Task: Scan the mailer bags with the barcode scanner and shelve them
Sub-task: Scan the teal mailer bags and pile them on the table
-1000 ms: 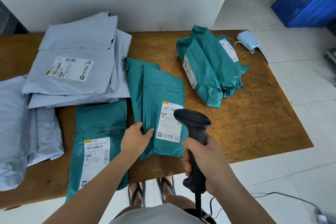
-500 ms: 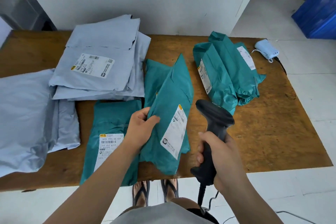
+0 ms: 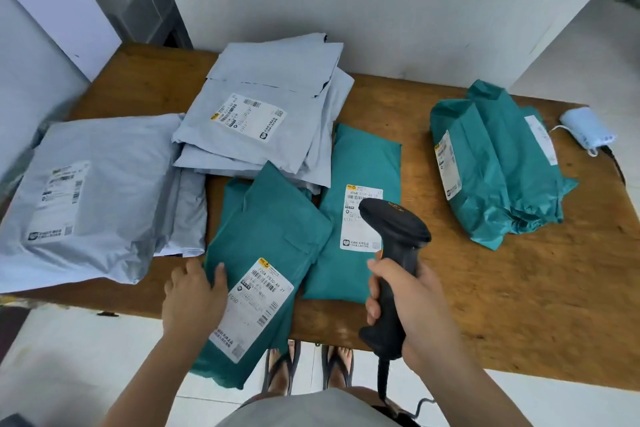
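Teal mailer bag point(image 3: 270, 246) lies label-up at the worktop's point(image 3: 519, 288) 6 o'clock edge, overhanging it. Your left grip point(image 3: 194, 295) rests loose-fingered on its 9 o'clock side, thumb on the plastic. Your right grip point(image 3: 415, 298) wraps the barcode scanner point(image 3: 394, 232), whose head sits over the label of a second teal mailer point(image 3: 367, 156) at 3 o'clock.

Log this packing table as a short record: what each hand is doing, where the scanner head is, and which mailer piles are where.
Left hand: rests on left edge of near teal plastic mailer bag, label up
Right hand: grips black handheld barcode scanner
Scanner head: over the white label of second teal mailer bag
Right side: pile of teal mailer bags, light blue face mask beside it
Left side: grey plastic mailer bags, stacked
Surface: brown wooden table
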`<state>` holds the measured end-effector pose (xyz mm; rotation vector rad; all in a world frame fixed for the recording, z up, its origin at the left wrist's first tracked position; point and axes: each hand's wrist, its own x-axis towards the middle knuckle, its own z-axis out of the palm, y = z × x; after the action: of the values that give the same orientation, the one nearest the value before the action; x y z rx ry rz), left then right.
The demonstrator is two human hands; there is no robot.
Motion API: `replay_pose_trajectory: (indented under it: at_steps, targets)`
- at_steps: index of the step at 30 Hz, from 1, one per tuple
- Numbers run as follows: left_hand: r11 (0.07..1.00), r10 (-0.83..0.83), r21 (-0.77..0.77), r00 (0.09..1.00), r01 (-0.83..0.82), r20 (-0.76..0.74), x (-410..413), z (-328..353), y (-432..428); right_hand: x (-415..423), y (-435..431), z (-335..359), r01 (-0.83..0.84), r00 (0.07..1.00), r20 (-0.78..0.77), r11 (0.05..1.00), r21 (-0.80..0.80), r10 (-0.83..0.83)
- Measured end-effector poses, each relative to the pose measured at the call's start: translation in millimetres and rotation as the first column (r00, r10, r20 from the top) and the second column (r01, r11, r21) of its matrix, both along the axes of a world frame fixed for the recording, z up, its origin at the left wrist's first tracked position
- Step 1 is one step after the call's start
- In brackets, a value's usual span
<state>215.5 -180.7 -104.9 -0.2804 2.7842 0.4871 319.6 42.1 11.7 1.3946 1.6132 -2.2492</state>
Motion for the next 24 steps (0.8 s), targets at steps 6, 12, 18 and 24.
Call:
replay_pose_trajectory:
  at_steps: [6, 12, 18, 24]
  targets:
    - [0.928, -0.258, 0.121, 0.845, 0.351, -0.468, -23, 32, 72, 9, 12, -2, 0.021, 0.998, 0.052, 0.999, 0.036, -0.023]
    - [0.723, -0.669, 0.149, 0.738, 0.674, -0.092, -4, 9, 148, 13, 19, -11, -0.039, 0.996, 0.090, 0.989, 0.143, 0.026]
    - [0.629, -0.778, 0.125, 0.618, 0.768, 0.117, 10, -11, 156, 5, 22, -21, -0.212, 0.973, 0.154, 0.937, 0.276, 0.174]
    - [0.592, -0.802, 0.100, 0.571, 0.800, 0.176, 21, -14, 148, -3, 22, -29, -0.188, 0.979, 0.123, 0.946, 0.265, 0.160]
